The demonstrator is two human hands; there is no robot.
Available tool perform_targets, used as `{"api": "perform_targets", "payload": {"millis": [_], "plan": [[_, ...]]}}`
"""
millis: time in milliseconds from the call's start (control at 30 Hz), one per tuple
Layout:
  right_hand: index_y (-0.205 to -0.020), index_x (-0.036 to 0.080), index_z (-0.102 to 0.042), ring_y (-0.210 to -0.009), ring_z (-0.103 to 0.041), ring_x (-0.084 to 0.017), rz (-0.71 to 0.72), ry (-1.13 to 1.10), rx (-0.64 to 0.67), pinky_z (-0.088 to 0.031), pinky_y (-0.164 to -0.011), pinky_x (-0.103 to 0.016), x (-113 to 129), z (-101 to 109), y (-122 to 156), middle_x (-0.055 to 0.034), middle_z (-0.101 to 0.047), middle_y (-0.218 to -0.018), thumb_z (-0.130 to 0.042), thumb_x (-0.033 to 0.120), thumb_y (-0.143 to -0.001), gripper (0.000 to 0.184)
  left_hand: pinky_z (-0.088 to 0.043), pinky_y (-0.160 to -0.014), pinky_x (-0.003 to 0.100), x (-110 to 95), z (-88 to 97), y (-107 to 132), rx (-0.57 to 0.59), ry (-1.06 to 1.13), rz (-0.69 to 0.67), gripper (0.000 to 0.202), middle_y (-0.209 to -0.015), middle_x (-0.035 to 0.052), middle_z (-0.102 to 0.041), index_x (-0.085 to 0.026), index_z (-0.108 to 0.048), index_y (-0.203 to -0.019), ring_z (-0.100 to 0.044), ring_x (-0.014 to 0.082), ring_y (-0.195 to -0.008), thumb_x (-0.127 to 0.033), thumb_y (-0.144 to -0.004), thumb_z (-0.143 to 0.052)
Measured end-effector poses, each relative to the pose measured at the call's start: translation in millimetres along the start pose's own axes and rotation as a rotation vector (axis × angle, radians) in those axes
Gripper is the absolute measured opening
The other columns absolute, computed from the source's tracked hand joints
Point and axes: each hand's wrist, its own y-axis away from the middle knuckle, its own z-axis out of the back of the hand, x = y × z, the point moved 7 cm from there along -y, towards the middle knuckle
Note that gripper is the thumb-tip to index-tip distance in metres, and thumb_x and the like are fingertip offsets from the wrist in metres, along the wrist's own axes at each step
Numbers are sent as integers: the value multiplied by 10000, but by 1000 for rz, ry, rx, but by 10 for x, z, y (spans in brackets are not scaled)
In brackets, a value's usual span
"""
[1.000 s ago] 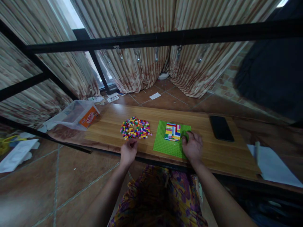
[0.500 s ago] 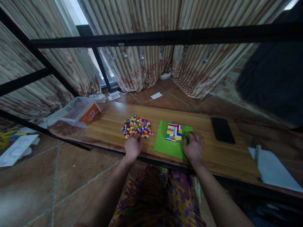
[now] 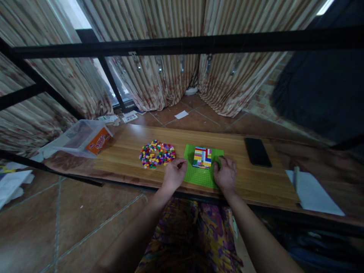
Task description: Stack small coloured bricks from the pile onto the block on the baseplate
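Observation:
My left hand [image 3: 175, 173] hovers by the left edge of a green studded baseplate [image 3: 199, 178]. Its thumb and fingertips are pinched together; whatever lies between them is too small to make out. On the baseplate stands a square block of toy bricks [image 3: 202, 157] in several colours, built in rows. My right hand [image 3: 225, 173] rests at the right edge of the baseplate, fingers loosely bent and apart, with nothing seen in it. Left of the baseplate, a ring-shaped heap of small loose bricks [image 3: 153, 156] lies on the wooden board.
A black phone [image 3: 258, 152] lies on the wooden board [image 3: 170, 132] at the right. A clear plastic box [image 3: 82, 138] with an orange label stands at the left end. White paper [image 3: 318, 195] lies at the far right. A black metal rail [image 3: 182, 44] crosses beyond the board.
My left hand has moved right, from the loose bricks to the baseplate's left edge, with its fingers pinched. My right hand stays at the baseplate. The whole view has shifted slightly.

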Motion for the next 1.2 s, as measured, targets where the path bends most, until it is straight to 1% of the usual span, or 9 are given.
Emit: {"api": "perform_targets", "payload": {"millis": [100, 200, 400, 500, 600, 800, 967, 1100, 1200], "plan": [[-1203, 135, -633, -1190, -481, -311, -11, -1, 6, -361, -1038, -480, -5, -7, -1, -176, -591, -1270, -438, 342, -918, 403, -474, -601, 209, -70, -182, -92, 16, 19, 0, 231, -728, 10, -720, -182, -753, -948, -630, 115, -630, -224, -857, -545], [-1208, 139, -630, -1188, -482, -308, -17, -8, 7, -362, -1032, -478, -14, -20, 0, -173, -587, -1271, -440, 342, -918, 402, -488, -666, 215, -137, -265, -149, 32, -35, -67, 202, -789, 24, -735, -181, -744, -930, -656, 122, -705, -197, -864, -553], [-1206, 159, -628, -1168, -493, -304, -8, -14, -16, -364, -1025, -467, -14, -13, 5, -156, -595, -1260, -437, 349, -921, 393, -497, -763, 245, -201, -302, -190, 67, -195, -154, 166, -916, 30, -752, -212, -735, -911, -666, 129, -767, -184, -884, -574], [-1209, 153, -626, -1187, -483, -305, -16, -18, -5, -365, -1024, -463, -6, -8, 4, -163, -586, -1281, -437, 346, -923, 393, -502, -798, 253, -202, -309, -204, 63, -183, -175, 150, -947, 34, -748, -217, -743, -892, -667, 131, -808, -196, -881, -595], [-1214, 148, -624, -1191, -481, -306, -23, -23, 8, -362, -1026, -470, -2, -8, 2, -168, -583, -1289, -438, 342, -922, 396, -503, -806, 259, -183, -332, -223, 81, -148, -181, 143, -922, 35, -739, -207, -751, -866, -659, 129, -808, -197, -871, -608], [-1214, 163, -622, -1191, -481, -303, -23, -18, 2, -356, -1028, -465, -9, -9, 3, -152, -578, -1293, -435, 344, -923, 390, -509, -768, 245, -49, -358, -332, 76, -9, -115, 95, -833, 19, -720, -191, -744, -809, -646, 119, -767, -206, -820, -651], [-1214, 156, -626, -1206, -476, -301, -32, -3, 15, -357, -1040, -456, -9, -11, 1, -157, -576, -1302, -444, 338, -925, 387, -508, -714, 240, 99, -428, -421, 88, 205, 2, 34, -756, 0, -700, -166, -706, -756, -624, 107, -696, -194, -739, -695], [-1221, 140, -622, -1206, -480, -301, -31, -1, 22, -356, -1049, -463, -6, -13, -1, -168, -577, -1298, -450, 332, -923, 394, -496, -708, 243, 187, -464, -440, 88, 385, 93, 88, -697, -21, -671, -159, -683, -710, -597, 93, -653, -189, -655, -746], [-1218, 137, -623, -1199, -484, -302, -21, -7, 21, -356, -1048, -465, -4, -16, -1, -170, -582, -1291, -444, 334, -925, 397, -481, -688, 238, 226, -489, -445, 93, 452, 123, 123, -657, -34, -645, -157, -670, -683, -572, 85, -623, -192, -614, -765]]}}
